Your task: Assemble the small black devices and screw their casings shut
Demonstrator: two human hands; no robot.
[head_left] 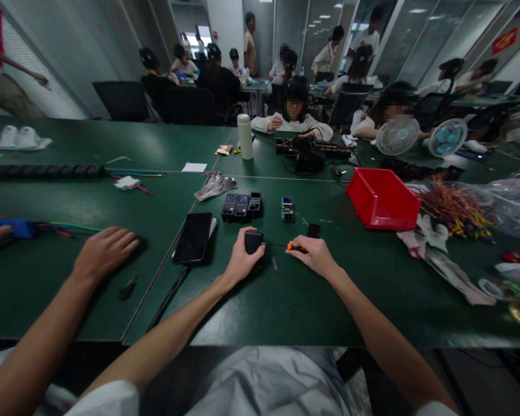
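My left hand (240, 261) is closed around a small black plastic casing (253, 242), held just above the green table. My right hand (315, 255) grips a screwdriver (291, 247) with an orange and black handle. Its thin shaft points left and reaches the casing's right side; whether the tip sits in a screw is too small to tell. Beyond my hands stand several black modules with small screens (241, 206) in a group, and an opened module with a bare circuit board (287, 209). A flat black piece (314, 231) lies just behind my right hand.
A large black phone (193, 238) with a cable lies left. Further left rests a co-worker's hand (106, 252). A red bin (383, 199), copper wires (453, 205) and gloves (442, 260) are at the right. A pale bottle (245, 137) stands behind, where another person sits.
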